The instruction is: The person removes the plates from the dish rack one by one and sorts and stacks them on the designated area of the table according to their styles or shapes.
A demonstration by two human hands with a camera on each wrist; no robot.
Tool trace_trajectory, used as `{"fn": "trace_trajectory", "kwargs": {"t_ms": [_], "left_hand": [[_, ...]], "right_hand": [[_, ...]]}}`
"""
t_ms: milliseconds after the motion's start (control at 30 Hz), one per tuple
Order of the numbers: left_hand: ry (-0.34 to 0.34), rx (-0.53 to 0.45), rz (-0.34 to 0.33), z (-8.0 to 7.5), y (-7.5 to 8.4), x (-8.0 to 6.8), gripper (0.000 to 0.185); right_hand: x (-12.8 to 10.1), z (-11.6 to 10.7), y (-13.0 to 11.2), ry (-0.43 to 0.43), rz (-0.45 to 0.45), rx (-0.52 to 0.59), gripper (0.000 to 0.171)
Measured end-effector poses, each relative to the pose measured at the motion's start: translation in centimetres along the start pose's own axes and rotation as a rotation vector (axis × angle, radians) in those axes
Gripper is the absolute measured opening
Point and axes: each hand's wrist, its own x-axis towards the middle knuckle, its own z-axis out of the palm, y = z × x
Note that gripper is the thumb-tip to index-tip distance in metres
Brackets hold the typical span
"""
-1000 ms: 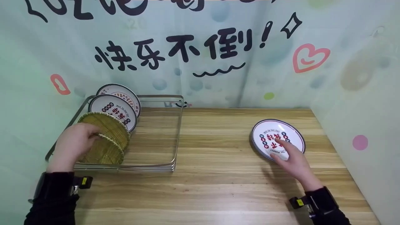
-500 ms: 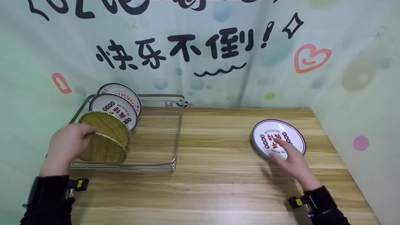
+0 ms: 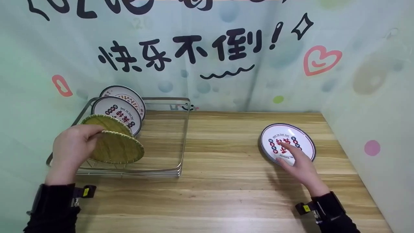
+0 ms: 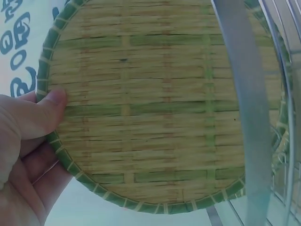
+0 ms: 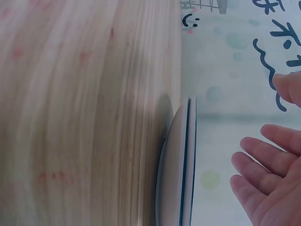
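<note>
Since the earlier frame, the front woven tray (image 3: 117, 149) has tilted toward 3 o'clock. Left hand (image 3: 71, 149) pinches its rim, thumb on top, above the wire rack (image 3: 181, 136). Right hand (image 3: 299, 163), fingers straight, rests on the plate (image 3: 302, 137) lying on the counter (image 3: 223, 181).

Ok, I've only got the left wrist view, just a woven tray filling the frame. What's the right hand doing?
Observer: The right hand is open, fingers straight, over the near edge of a printed plate lying flat on the table.
Operator: And the left one?
Observer: The left hand holds the woven tray tilted above the front of a wire rack.
Operator: What's behind it?
Observer: A second woven tray, then two upright plates.
</note>
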Motion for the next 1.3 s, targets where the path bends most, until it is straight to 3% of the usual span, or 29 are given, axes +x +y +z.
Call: {"fn": "trace_trajectory", "kwargs": {"t_ms": [233, 500, 1000, 1300], "left_hand": [[0.091, -0.015, 0.012, 0.3, 0.9, 0.3, 0.021], [0.194, -0.043, -0.024, 0.2, 2.1, 0.7, 0.020], [0.383, -0.279, -0.169, 0.3, 4.0, 0.9, 0.015], [0.467, -0.370, -0.144, 0.8, 5.3, 1.1, 0.014]], "right_hand": [[0.3, 0.3, -0.4, -0.004, -0.012, 0.013, 0.057], [0.4, 0.8, -1.0, -0.005, -0.016, 0.020, 0.060], [0.9, 2.0, -1.6, 0.014, -0.070, 0.040, 0.059], [0.9, 2.4, -2.0, 0.030, -0.072, 0.065, 0.059]]}}
